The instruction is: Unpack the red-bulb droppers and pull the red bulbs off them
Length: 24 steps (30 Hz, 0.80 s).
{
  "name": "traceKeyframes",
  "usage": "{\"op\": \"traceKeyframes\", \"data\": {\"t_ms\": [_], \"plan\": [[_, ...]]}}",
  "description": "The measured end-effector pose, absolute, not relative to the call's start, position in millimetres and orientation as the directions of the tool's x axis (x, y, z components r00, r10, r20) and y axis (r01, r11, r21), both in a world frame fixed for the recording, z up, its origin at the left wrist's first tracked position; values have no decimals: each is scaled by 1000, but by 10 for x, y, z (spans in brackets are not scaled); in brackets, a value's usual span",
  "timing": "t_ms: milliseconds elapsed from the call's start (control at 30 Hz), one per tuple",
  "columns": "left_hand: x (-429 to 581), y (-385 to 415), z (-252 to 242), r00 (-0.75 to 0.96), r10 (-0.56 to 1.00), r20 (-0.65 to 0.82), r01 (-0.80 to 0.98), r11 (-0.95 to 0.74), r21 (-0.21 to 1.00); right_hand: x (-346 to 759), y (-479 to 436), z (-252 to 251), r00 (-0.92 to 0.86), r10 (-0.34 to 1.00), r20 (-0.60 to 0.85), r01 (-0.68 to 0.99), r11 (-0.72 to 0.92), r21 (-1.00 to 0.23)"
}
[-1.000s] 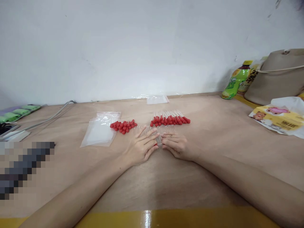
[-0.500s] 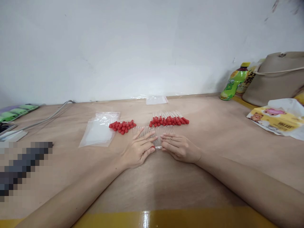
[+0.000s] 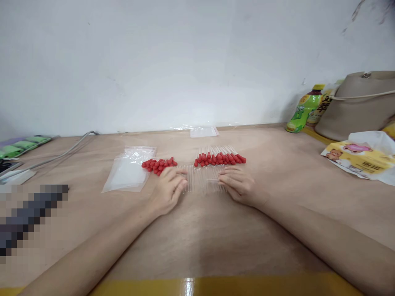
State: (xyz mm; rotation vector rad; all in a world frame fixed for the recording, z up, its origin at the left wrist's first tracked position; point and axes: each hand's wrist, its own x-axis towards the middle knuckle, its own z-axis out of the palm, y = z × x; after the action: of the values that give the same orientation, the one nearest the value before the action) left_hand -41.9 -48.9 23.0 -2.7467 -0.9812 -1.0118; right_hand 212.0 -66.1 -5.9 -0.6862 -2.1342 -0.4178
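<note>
A row of thin clear tubes (image 3: 197, 179) lies upright side by side between my two hands. My left hand (image 3: 169, 188) rests at the row's left end, fingers curled and thumb pressed toward them; whatever they pinch is hidden. On the right, my right hand (image 3: 239, 183) pinches one clear tube, which points left across the others. Behind the row lie several droppers (image 3: 219, 158), clear tubes with red rubber bulbs toward me. Loose red rubber bulbs (image 3: 159, 165) are heaped just beyond my left hand.
Clear plastic bags (image 3: 126, 172) lie left of the bulbs, and another bag (image 3: 203, 132) is by the wall. At right stand a green drink bottle (image 3: 304, 109), a beige bag (image 3: 354, 109) and a yellow tissue pack (image 3: 358, 154). A grey cable (image 3: 69, 150) runs at left.
My hands have moved apart, left hand leftward and right hand slightly rightward, uncovering the middle of the tube row. The red bit at my left fingertips no longer shows.
</note>
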Motion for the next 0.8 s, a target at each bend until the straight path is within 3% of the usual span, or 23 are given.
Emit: {"op": "traceKeyframes", "data": {"t_ms": [133,300,467,667,800], "plan": [[-652,-254,429,317,737,597,737,-587,334,2127,-623,-83,-380,440,814,753,658,-4],[-891,88,635,179,832,525,871,-383,309,2029,-620,-94,-326,495,806,807,590,-36],[-820,294,623,191,826,530,910,-351,219,1948,-611,-66,-325,514,794,836,548,-13],[-694,358,472,316,802,507,917,-396,55,1891,-614,-36,-328,529,783,858,513,13],[-696,339,447,404,774,488,885,-466,7,1881,-619,-27,-335,557,760,857,516,0]]}}
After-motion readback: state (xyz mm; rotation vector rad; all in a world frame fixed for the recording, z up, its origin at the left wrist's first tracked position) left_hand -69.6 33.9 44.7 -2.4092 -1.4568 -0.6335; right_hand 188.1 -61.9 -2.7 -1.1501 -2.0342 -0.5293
